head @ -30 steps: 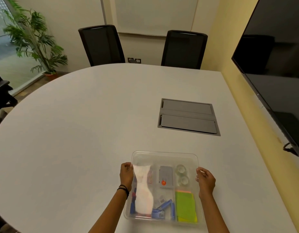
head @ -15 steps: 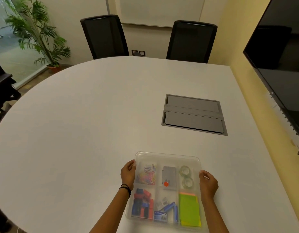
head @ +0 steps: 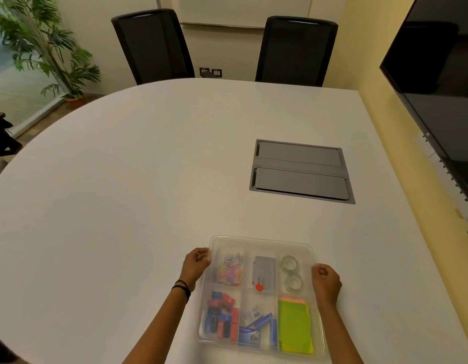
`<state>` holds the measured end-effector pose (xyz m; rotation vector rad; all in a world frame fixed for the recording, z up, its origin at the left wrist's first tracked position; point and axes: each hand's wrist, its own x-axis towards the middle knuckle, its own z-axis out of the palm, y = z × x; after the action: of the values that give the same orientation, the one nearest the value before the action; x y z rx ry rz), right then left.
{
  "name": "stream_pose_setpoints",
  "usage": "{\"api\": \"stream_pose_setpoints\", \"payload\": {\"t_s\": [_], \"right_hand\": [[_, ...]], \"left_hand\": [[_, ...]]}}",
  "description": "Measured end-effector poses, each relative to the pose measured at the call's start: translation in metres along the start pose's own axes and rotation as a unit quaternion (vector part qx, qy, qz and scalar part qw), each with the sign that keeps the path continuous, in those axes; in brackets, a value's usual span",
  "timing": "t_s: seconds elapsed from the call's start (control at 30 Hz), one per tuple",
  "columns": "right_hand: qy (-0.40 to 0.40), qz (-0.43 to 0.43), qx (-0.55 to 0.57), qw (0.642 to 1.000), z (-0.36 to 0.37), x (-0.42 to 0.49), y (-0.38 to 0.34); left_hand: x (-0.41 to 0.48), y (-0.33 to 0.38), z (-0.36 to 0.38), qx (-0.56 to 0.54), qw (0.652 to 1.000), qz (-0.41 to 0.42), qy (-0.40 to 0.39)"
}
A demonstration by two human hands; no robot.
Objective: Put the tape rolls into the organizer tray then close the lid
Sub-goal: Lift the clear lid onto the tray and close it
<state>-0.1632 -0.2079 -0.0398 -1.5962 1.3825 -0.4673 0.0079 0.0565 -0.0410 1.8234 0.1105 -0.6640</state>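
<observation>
A clear plastic organizer tray lies at the near edge of the white table, with its transparent lid lying flat on top. Two clear tape rolls sit one behind the other in the far right compartment. My left hand grips the lid's left edge with curled fingers. My right hand grips the right edge the same way. Through the lid I see coloured paper clips, a grey stapler with a red dot, binder clips, staples and green sticky notes in the other compartments.
A grey cable hatch is set into the table beyond the tray. Two black chairs stand at the far side. A dark screen hangs on the right wall and a plant stands at far left.
The lid, tilted and glaring over the left compartments a second ago, now lies flat on the tray. Both hands stay at its side edges.
</observation>
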Motion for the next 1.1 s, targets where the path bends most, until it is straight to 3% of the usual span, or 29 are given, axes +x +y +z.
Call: {"api": "stream_pose_setpoints", "payload": {"t_s": [0.13,0.23,0.33,0.43,0.5,0.57,0.63,0.7,0.87,0.97,1.03,1.1], "right_hand": [[0.008,-0.015,-0.028,0.999,-0.005,0.003,0.005],[0.003,-0.051,-0.040,0.998,-0.005,0.005,0.008],[-0.011,-0.135,-0.072,0.988,0.000,0.005,0.004],[-0.060,-0.238,-0.145,0.959,0.007,0.005,-0.003],[-0.103,-0.297,-0.202,0.928,0.012,0.006,-0.004],[-0.137,-0.329,-0.258,0.898,0.019,0.006,-0.001],[-0.145,-0.337,-0.302,0.880,0.022,0.006,0.003],[-0.139,-0.342,-0.320,0.873,0.022,0.007,0.008],[-0.148,-0.338,-0.319,0.873,0.021,0.009,0.012],[-0.151,-0.315,-0.266,0.899,0.022,0.011,0.011],[-0.136,-0.262,-0.188,0.937,0.020,0.013,0.009],[-0.111,-0.206,-0.125,0.964,0.018,0.016,0.006]], "left_hand": [[0.008,0.003,-0.010,0.038,0.997,-0.045,-0.044],[0.010,0.005,-0.008,0.053,0.997,-0.051,-0.030],[0.011,0.008,0.004,0.110,0.993,0.025,0.045],[0.009,0.017,0.022,0.160,0.974,0.147,0.063],[0.011,0.020,0.033,0.233,0.942,0.242,0.025],[0.016,0.016,0.042,0.357,0.878,0.318,-0.031],[0.022,0.006,0.046,0.468,0.808,0.352,-0.060],[0.024,-0.003,0.049,0.514,0.780,0.351,-0.067],[0.024,-0.014,0.049,0.512,0.782,0.351,-0.050],[0.025,-0.013,0.048,0.479,0.794,0.373,-0.026],[0.027,-0.012,0.045,0.409,0.843,0.348,0.042],[0.027,-0.008,0.038,0.303,0.906,0.272,0.119]]}}
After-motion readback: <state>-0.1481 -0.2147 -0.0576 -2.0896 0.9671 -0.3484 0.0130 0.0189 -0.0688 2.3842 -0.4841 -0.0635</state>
